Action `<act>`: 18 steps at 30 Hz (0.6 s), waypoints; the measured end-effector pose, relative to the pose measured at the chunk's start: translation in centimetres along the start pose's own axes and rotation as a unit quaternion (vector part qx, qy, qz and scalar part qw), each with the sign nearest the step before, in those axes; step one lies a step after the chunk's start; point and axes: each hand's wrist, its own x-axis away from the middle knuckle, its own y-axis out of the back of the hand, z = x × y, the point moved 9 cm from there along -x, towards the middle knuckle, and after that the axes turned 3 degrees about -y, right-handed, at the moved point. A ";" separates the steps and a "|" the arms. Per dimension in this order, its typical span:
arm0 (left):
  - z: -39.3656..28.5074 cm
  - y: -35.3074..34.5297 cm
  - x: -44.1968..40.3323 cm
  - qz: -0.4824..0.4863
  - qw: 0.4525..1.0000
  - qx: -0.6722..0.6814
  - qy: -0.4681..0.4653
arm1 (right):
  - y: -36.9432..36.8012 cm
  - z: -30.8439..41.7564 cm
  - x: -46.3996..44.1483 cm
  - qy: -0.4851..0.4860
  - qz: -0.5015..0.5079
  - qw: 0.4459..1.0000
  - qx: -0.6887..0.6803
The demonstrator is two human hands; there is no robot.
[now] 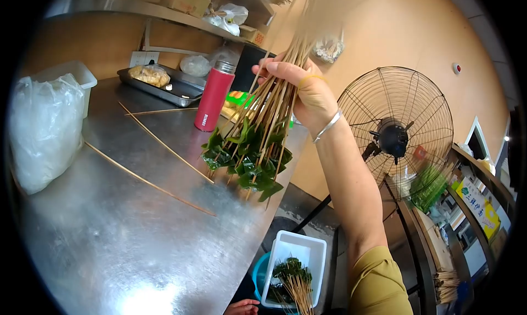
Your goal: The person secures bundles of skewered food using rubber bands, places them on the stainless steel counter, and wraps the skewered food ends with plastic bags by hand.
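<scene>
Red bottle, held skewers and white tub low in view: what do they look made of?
The red bottle looks like painted metal with a satin finish; its bare neck shines silvery. The skewers seem bamboo or other wood, unvarnished: thin, straight, matt tan sticks. The white tub is probably smooth, moulded plastic, judging by its even colour and rounded corners.

Steel table (pixel 137 249), metal tray (pixel 189 99) and skewered leaves (pixel 258 164) suggest a commercial kitchen.

The table (pixel 126 232) (steel, seemingly) bears sticks (pixel 166 143), a bottle (pixel 213 101), a tray (pixel 184 89).
</scene>
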 end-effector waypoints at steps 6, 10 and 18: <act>0.2 0.0 0.0 -0.028 0.999 0.002 0.018 | -1.6 -0.4 -0.2 -0.037 0.087 0.995 -0.011; 0.1 -0.1 0.0 -0.030 0.999 0.002 0.009 | -2.4 -0.7 0.1 -0.053 0.129 0.986 -0.086; -0.6 -2.5 -0.5 -0.032 0.999 0.034 -0.004 | -1.8 -0.6 0.6 -0.021 0.027 0.999 -0.009</act>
